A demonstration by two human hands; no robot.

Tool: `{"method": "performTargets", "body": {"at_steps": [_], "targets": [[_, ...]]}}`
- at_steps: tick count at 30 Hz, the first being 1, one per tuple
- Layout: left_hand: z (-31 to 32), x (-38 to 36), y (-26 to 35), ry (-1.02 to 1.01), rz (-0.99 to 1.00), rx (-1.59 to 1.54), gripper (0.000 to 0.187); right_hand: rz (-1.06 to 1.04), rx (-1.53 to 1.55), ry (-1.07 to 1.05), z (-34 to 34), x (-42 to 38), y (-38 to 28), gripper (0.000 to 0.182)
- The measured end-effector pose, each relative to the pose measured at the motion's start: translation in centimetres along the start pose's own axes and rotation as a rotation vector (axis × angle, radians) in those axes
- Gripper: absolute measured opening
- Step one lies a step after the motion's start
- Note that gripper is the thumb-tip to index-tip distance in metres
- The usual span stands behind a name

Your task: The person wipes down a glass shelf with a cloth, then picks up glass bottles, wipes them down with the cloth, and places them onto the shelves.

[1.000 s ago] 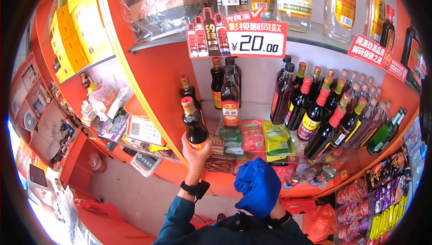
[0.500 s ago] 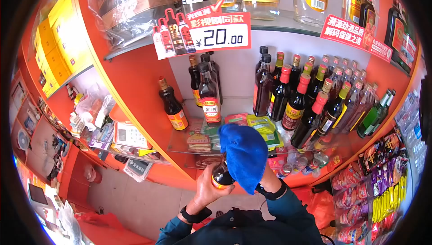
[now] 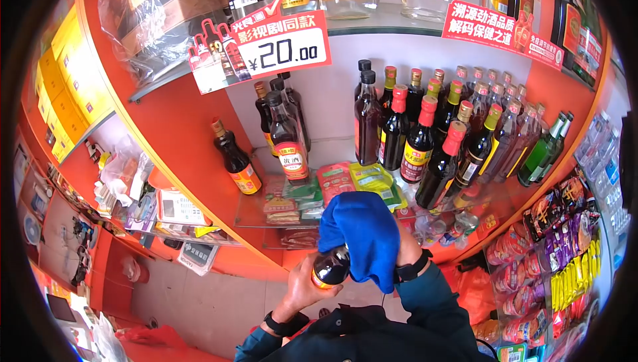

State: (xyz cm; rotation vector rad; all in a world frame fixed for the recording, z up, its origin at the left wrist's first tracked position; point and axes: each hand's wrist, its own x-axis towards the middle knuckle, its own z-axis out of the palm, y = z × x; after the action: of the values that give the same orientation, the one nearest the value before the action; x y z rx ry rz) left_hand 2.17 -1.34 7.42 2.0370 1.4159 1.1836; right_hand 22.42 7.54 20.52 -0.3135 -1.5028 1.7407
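Note:
My left hand (image 3: 304,290) is wrapped round a dark glass bottle (image 3: 331,268) with a yellow-and-red label, held tilted in front of my chest. A blue cloth (image 3: 359,234) drapes over the bottle's upper part and hides its neck. My right hand (image 3: 408,248) grips the cloth from the right, its fingers mostly covered by the fabric. Beyond the cloth, yellow-green packets (image 3: 375,182) and red packets (image 3: 335,181) lie on the glass shelf. A bottle with a red-and-white label (image 3: 290,153) stands on that shelf at the left.
Many dark bottles (image 3: 419,143) crowd the shelf's right side, with green bottles (image 3: 543,153) at its end. A lone bottle (image 3: 236,159) stands at the left. Price sign (image 3: 279,50) hangs from the upper shelf. Snack packets (image 3: 565,249) fill a rack at lower right.
The view has shifted, so the shelves sit further left and higher. The bottle's tilt has changed and more of its dark glass shows. My right hand has moved right relative to the bottle, still with the cloth.

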Motion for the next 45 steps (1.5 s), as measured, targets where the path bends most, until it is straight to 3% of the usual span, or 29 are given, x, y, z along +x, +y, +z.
{"method": "performTargets", "body": {"at_steps": [2,4,6,7,9,11,13,15,16,18,19,22,24,26,28,32,34,37,41,43,44,45], "targets": [[-0.3,0.0,-0.2,-0.011,0.057,0.032,0.077,-0.066,-0.332,-0.167,-1.0,0.3,1.6,0.022],[-0.4,0.3,-0.2,-0.015,0.18,0.059,0.074,-0.175,0.001,0.086,-0.2,-0.6,4.4,0.021],[-0.6,0.3,-0.3,-0.014,0.169,0.041,0.073,-0.222,-0.118,0.159,-0.6,-0.8,6.2,0.021],[-0.6,0.1,-0.3,-0.014,0.16,0.024,0.072,-0.457,-0.379,0.163,-1.2,-0.9,7.3,0.026],[-0.3,-0.2,-0.8,-0.018,0.142,0.006,0.073,-0.688,-0.642,0.165,-1.0,-1.6,8.5,0.034],[-0.1,-0.3,-0.7,-0.018,0.127,-0.012,0.073,-0.494,-0.268,0.148,0.6,-2.0,9.2,0.037],[-0.2,-0.3,0.3,-0.049,-0.117,-0.29,0.074,-0.288,0.107,0.132,2.4,-2.4,9.7,0.041],[0.2,0.1,0.4,-0.017,-0.139,-0.398,0.074,-0.009,0.207,0.174,2.4,-2.3,11.0,0.059],[0.3,0.2,0.3,0.018,-0.154,-0.503,0.074,-0.004,0.223,0.265,2.9,-2.2,11.1,0.061],[0.3,0.2,0.2,0.035,-0.159,-0.508,0.072,-0.14,-0.365,0.269,3.6,-2.1,9.3,0.057],[0.3,0.5,0.4,0.082,-0.169,-0.505,0.071,-0.138,-0.362,0.269,3.7,-1.8,8.6,0.057],[0.1,1.5,1.4,0.227,-0.205,-0.519,0.065,-0.28,-0.754,0.174,4.4,-1.3,8.3,0.054],[-0.4,2.2,2.2,0.268,-0.27,-0.595,0.065,-0.095,-0.105,0.54,6.1,-1.0,10.5,0.031],[-0.5,2.6,2.3,0.301,-0.298,-0.59,0.063,-0.107,-0.136,0.617,5.6,-1.0,12.6,0.028],[-0.6,3.0,2.6,0.332,-0.322,-0.587,0.061,-0.139,-0.433,0.308,4.7,-1.5,12.8,0.037],[-0.3,3.3,2.8,0.404,-0.271,-0.524,0.06,-0.147,-0.469,0.358,5.6,-3.2,13.6,0.057],[0.2,3.2,2.6,0.439,-0.22,-0.458,0.061,0.019,0.068,0.377,6.8,-3.4,12.8,0.072],[1.0,3.0,2.3,0.501,-0.193,-0.485,0.078,-0.089,-0.134,0.38,6.5,-2.9,12.2,0.072],[2.5,2.1,1.7,0.521,-0.184,-0.554,0.082,-0.077,-0.391,0.295,4.3,-3.5,13.1,0.07],[3.0,2.1,2.3,0.532,-0.154,-0.556,0.079,-0.222,-0.669,0.46,4.3,-4.2,14.1,0.065],[3.2,1.9,2.5,0.549,-0.129,-0.557,0.075,-0.221,-0.668,0.463,4.4,-4.2,14.2,0.065],[3.2,1.7,2.3,0.53,-0.151,-0.529,0.082,-0.132,-0.329,0.444,4.7,-4.2,14.2,0.062]]}}
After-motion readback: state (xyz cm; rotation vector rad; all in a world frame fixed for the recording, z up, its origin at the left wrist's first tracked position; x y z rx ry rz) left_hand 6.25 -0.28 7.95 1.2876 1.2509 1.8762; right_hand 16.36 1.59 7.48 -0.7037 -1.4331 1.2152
